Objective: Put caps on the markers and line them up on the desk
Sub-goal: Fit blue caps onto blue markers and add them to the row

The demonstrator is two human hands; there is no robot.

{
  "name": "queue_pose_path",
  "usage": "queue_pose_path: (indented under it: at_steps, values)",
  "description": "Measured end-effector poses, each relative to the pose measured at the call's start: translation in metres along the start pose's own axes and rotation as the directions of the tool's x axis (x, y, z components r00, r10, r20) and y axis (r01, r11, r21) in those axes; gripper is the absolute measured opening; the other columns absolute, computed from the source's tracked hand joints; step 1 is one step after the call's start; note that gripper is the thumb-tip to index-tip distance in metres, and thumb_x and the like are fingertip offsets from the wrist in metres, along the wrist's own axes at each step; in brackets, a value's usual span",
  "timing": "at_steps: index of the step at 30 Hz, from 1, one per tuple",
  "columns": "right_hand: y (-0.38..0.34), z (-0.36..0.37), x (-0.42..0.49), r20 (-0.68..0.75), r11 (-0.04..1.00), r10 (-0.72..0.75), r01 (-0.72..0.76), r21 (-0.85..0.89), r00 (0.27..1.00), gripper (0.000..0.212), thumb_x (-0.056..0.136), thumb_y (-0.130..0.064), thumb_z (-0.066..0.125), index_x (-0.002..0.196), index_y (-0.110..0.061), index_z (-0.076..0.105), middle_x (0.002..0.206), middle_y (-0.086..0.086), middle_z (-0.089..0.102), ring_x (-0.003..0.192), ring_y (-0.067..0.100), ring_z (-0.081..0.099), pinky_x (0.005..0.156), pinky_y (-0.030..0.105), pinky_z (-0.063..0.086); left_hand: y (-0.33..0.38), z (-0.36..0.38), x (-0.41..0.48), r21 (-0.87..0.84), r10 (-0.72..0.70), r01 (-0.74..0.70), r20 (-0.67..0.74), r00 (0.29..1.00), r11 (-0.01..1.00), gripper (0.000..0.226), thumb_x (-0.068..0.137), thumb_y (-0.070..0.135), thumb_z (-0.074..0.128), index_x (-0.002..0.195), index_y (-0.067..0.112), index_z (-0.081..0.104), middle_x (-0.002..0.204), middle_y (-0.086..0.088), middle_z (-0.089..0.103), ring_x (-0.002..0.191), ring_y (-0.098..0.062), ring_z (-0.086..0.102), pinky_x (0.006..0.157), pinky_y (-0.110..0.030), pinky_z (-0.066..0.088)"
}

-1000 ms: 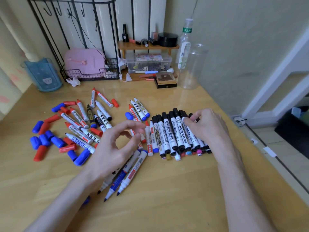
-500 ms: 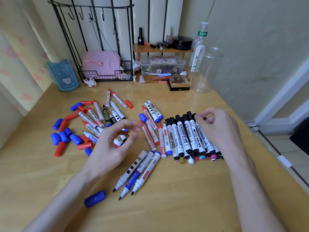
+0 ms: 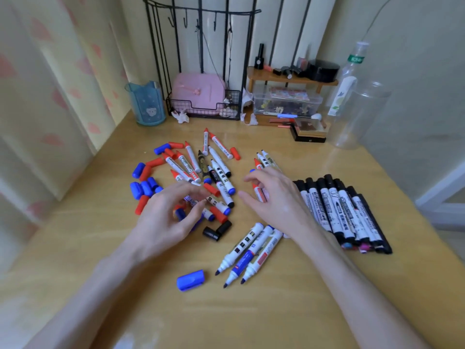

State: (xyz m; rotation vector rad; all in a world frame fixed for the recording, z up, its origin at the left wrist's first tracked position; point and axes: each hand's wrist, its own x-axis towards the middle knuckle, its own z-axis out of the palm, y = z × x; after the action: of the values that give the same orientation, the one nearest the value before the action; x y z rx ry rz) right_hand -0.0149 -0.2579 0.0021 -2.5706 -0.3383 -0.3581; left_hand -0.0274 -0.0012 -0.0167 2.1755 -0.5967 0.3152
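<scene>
hovering left hand (image 3: 163,220) over scattered markers (image 3: 187,165) and caps (image 3: 144,187) on the desk (image 3: 251,313), fingers half-curled, gripping nothing. arching right hand (image 3: 276,200) over red markers (image 3: 258,193); cannot tell if pinching 1. spotting capped black row (image 3: 337,210) lined up just right, 3 uncapped markers (image 3: 251,250) nearer.

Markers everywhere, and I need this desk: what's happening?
A person is capping markers. A capped row lies at the right. The left hand hovers over the loose pile, the right hand beside the row; neither clearly holds anything. Three uncapped markers and a blue cap lie nearer.
</scene>
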Motion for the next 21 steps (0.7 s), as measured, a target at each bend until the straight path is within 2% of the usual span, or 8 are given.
queue_pose_path:
  at_steps: [3,7,13,17,19,21]
  values:
    - [-0.008,0.014,0.018,0.040,1.000,-0.006,0.005,0.028,0.999,0.033,0.095,-0.045,0.070,0.121,-0.025,0.068,0.112,-0.012,0.058,0.107,0.008,0.056,0.091,0.030,0.046,-0.007,-0.003,0.002,0.091,0.042,-0.044,0.024,0.999,0.995,0.022,0.096,0.040,0.057,0.106,0.028,0.072,0.100,0.018,0.065,0.092,-0.003,0.064,0.079,-0.031,0.055]
    - [-0.009,0.034,0.051,0.050,0.998,0.057,-0.058,0.030,0.997,0.030,0.097,-0.039,0.069,0.124,-0.024,0.068,0.114,-0.008,0.060,0.103,0.010,0.057,0.085,0.027,0.043,-0.014,-0.002,0.001,0.120,0.054,-0.059,0.041,0.998,0.991,0.018,0.096,0.036,0.060,0.107,0.031,0.074,0.104,0.018,0.065,0.093,0.002,0.059,0.082,-0.033,0.056]
    - [-0.003,0.053,0.098,0.042,0.973,0.230,-0.229,-0.027,0.972,0.023,0.096,-0.035,0.069,0.112,-0.021,0.076,0.109,0.000,0.072,0.097,0.019,0.066,0.078,0.031,0.053,-0.016,0.003,-0.001,0.167,0.060,-0.076,0.096,0.994,0.983,0.024,0.095,0.033,0.063,0.118,0.034,0.069,0.109,0.018,0.064,0.100,-0.008,0.061,0.083,-0.038,0.055]
    - [-0.007,0.056,0.111,0.071,0.947,0.311,-0.302,-0.112,0.948,0.018,0.095,-0.037,0.071,0.094,-0.021,0.080,0.097,0.000,0.078,0.086,0.023,0.071,0.074,0.035,0.060,-0.021,0.002,0.001,0.176,0.071,-0.089,0.106,0.992,0.980,0.018,0.096,0.032,0.067,0.113,0.034,0.071,0.107,0.018,0.064,0.100,-0.009,0.060,0.086,-0.036,0.053]
    - [-0.009,0.058,0.114,0.051,0.935,0.327,-0.315,-0.160,0.944,0.023,0.094,-0.035,0.072,0.078,-0.018,0.077,0.082,0.002,0.076,0.078,0.026,0.071,0.064,0.033,0.057,-0.023,0.002,0.002,0.190,0.081,-0.101,0.109,0.991,0.977,0.013,0.096,0.030,0.068,0.107,0.034,0.073,0.104,0.017,0.065,0.097,-0.011,0.059,0.086,-0.036,0.052]
    - [-0.011,0.060,0.118,0.056,0.922,0.364,-0.350,-0.167,0.930,0.030,0.092,-0.031,0.074,0.066,-0.014,0.071,0.072,0.003,0.073,0.075,0.025,0.072,0.064,0.033,0.055,-0.024,0.002,0.002,0.193,0.082,-0.104,0.119,0.990,0.976,0.013,0.096,0.032,0.067,0.107,0.035,0.073,0.103,0.017,0.065,0.096,-0.012,0.059,0.086,-0.036,0.051]
